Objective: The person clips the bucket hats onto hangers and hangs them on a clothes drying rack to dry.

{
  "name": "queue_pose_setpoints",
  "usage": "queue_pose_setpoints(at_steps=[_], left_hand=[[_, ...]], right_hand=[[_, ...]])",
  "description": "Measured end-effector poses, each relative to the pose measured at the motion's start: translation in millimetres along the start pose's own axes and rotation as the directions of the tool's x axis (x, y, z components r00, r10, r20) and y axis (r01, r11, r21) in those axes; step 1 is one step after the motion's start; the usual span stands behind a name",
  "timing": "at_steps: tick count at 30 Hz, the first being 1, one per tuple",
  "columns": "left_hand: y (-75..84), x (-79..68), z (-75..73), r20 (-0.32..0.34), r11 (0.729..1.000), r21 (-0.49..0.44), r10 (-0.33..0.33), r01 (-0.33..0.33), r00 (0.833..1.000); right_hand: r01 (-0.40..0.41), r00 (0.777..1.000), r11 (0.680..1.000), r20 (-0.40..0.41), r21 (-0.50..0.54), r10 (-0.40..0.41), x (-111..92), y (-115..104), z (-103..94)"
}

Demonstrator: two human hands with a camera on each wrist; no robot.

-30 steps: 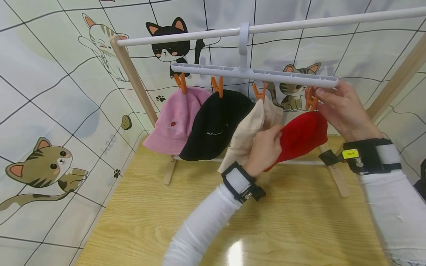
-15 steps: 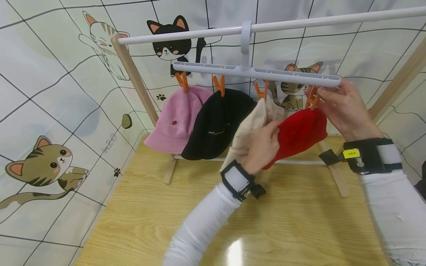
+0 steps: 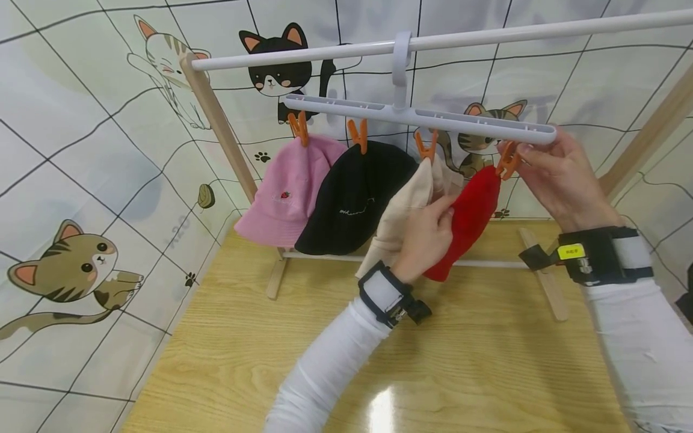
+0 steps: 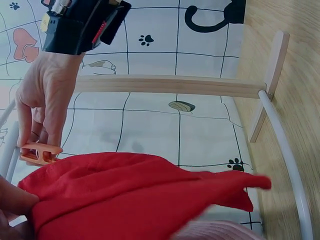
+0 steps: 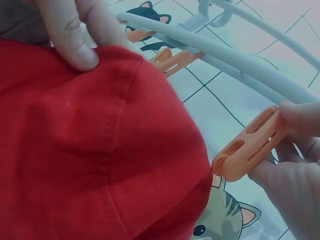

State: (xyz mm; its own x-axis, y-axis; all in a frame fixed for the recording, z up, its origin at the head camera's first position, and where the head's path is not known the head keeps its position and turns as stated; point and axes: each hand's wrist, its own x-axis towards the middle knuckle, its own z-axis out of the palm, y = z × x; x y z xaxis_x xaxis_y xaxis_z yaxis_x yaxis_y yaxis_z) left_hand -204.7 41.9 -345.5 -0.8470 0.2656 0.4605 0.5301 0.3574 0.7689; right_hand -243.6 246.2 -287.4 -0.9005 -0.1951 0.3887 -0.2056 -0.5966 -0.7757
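My right hand point(image 3: 563, 177) pinches an orange clothespin point(image 3: 508, 161) below the right end of a pale hanger point(image 3: 476, 123). With curled fingers my left hand point(image 3: 425, 237) grips a red hat point(image 3: 472, 210), whose crown edge meets the clothespin's tip. In the right wrist view the clothespin point(image 5: 252, 145) touches the edge of the red cloth point(image 5: 110, 140); whether it bites on the cloth I cannot tell. A cream hat point(image 3: 403, 207), partly behind my left hand, hangs from another orange clothespin point(image 3: 426, 146). The left wrist view has the red hat point(image 4: 115, 195) across its lower part.
A black bucket hat point(image 3: 352, 198) and a pink one point(image 3: 287, 192) hang from clothespins farther left. The hanger hooks over a white rod point(image 3: 325, 55) on a wooden-legged rack point(image 3: 222, 129). Beneath is a wood-grain table point(image 3: 243, 355); a cat-print backdrop point(image 3: 135, 138) stands behind.
The red hat has turned narrower and shifted left, so its top edge now sits at the clothespin's lower left. Both hands stay almost in place, still holding hat and clothespin.
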Motion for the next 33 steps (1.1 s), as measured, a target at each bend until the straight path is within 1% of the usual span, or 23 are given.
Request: queue_pose_setpoints(at_steps=[3, 6, 8, 11, 14, 17, 21, 24, 28, 31, 33], left_hand=[[1.4, -0.3, 0.4, 0.034, 0.997, -0.071, -0.013, 0.015, 0.999], [3.0, 0.3, 1.3, 0.059, 0.995, -0.101, -0.008, 0.014, 0.998], [4.5, 1.0, 1.9, 0.069, 0.997, -0.082, 0.005, 0.0, 0.998], [6.0, 2.2, 3.4, 0.073, 0.999, -0.03, 0.044, -0.042, 0.996], [6.3, 3.0, 4.7, 0.08, 0.997, 0.003, 0.079, -0.079, 0.994], [5.8, 3.2, 4.9, 0.101, 0.995, 0.012, 0.101, -0.103, 0.99], [6.9, 3.0, 3.2, 0.136, 0.994, 0.037, 0.1, -0.105, 0.986], [8.3, 3.4, 2.2, 0.147, 0.992, 0.077, 0.088, -0.101, 0.985], [10.6, 4.7, 1.5, 0.15, 0.985, 0.135, 0.087, -0.108, 0.985], [11.5, 5.7, 1.2, 0.141, 0.98, 0.158, 0.098, -0.12, 0.985], [11.5, 6.2, 1.1, 0.126, 0.979, 0.157, 0.107, -0.126, 0.986]], right_hand=[[0.002, 1.0, 1.0, -0.009, 0.026, -0.002, 0, 1, 0.0], [0.008, 1.0, 0.998, -0.005, 0.055, -0.008, 0, 1, 0.1], [0.014, 1.0, 0.997, 0.006, 0.072, -0.014, 0, 2, -0.4], [0.019, 0.999, 0.997, 0.027, 0.081, -0.022, 0, 3, -1.0], [0.018, 0.999, 0.998, 0.033, 0.061, -0.02, 0, 3, -1.2], [0.003, 1.0, 1.0, 0.029, 0.028, -0.004, -1, 3, -1.5], [-0.023, 0.999, 0.999, 0.04, -0.043, 0.025, -1, 0, -2.3], [-0.043, 0.997, 0.996, 0.058, -0.081, 0.048, -2, -3, -2.8], [-0.086, 0.993, 0.993, 0.067, -0.085, 0.092, -3, -6, -3.7], [-0.114, 0.991, 0.988, 0.059, -0.102, 0.121, -3, -9, -4.3], [-0.133, 0.989, 0.984, 0.051, -0.118, 0.14, -3, -10, -4.9]])
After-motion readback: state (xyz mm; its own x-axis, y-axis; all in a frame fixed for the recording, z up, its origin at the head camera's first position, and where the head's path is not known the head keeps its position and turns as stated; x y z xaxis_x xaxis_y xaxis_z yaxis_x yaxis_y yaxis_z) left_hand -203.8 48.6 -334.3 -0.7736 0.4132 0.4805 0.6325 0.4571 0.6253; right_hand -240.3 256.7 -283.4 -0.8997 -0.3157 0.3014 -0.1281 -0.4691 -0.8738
